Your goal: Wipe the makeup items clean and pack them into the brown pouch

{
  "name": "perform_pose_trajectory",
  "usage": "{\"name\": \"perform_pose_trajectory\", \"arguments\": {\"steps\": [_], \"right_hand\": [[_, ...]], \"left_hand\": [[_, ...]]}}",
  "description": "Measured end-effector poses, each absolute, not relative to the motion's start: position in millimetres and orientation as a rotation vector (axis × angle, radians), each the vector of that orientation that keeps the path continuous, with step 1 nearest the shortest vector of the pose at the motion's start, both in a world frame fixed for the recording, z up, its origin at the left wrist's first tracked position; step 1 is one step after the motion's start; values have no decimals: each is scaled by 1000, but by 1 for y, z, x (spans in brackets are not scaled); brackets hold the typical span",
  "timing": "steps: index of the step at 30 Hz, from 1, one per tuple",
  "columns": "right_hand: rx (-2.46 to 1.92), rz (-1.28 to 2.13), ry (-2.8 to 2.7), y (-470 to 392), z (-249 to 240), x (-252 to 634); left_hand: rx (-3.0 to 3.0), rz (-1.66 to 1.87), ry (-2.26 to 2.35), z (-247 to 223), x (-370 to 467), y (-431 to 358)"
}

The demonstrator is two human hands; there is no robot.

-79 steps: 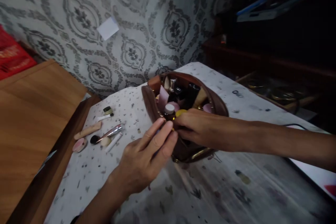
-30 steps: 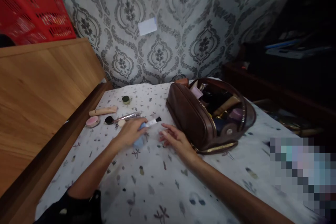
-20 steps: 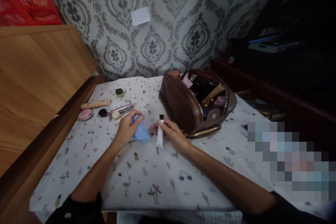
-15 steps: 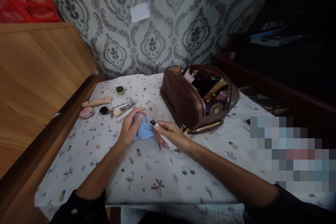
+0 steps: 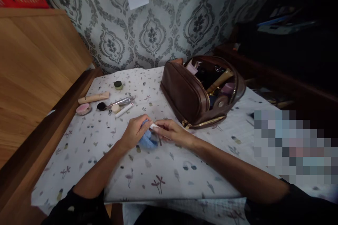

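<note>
My left hand [image 5: 135, 130] is closed around a bunched blue cloth [image 5: 148, 140], which hangs below the fingers. In my right hand [image 5: 171, 133] is a small white tube [image 5: 154, 126]; the cloth covers the end that had a black cap, and the fingers hide much of the rest. Both hands meet over the middle of the table. Ahead and to the right stands a brown cosmetic bag [image 5: 185, 91], unzipped, with several items inside.
On the patterned tablecloth [image 5: 142, 186], to the left, lie a beige tube [image 5: 93, 97], a pink compact [image 5: 83, 109], a makeup brush [image 5: 101, 106], a white stick [image 5: 124, 110] and a green-lidded jar [image 5: 118, 85]. A wooden panel [image 5: 39, 52] borders the left side.
My hands have come together, and the tube's black-capped end has gone into the blue cloth. The white stick on the table is now uncovered by my left hand. The view has shifted slightly.
</note>
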State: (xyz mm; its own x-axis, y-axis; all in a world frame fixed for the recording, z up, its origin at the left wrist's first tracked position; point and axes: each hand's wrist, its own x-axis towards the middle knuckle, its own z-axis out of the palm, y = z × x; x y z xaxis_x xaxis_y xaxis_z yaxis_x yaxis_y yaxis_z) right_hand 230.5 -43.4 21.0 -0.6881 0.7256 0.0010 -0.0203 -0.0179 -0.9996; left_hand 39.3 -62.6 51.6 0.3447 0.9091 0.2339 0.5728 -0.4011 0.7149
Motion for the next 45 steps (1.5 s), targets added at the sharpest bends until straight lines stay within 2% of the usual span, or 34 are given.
{"name": "perform_pose_trajectory", "arguments": {"steps": [3,8,19,25,34,40,45], "right_hand": [[-733,1531,-1828,-44,20,230],[-838,1447,-1820,-43,17,229],[-789,1974,-1390,-44,20,230],[-793,1927,-1352,-43,22,228],[-760,2093,-1247,-47,25,228],[-801,2021,-1137,-45,23,226],[-854,1844,-1112,-44,21,225]], "left_hand": [[2028,845,1308,50,40,-62],[1905,891,1318,46,40,-60],[1786,1033,1211,45,37,-61],[1729,1051,1253,44,37,-59],[1603,1086,1209,39,34,-57],[1119,1366,1040,29,44,-55],[1115,1132,867,26,57,-66]]}}
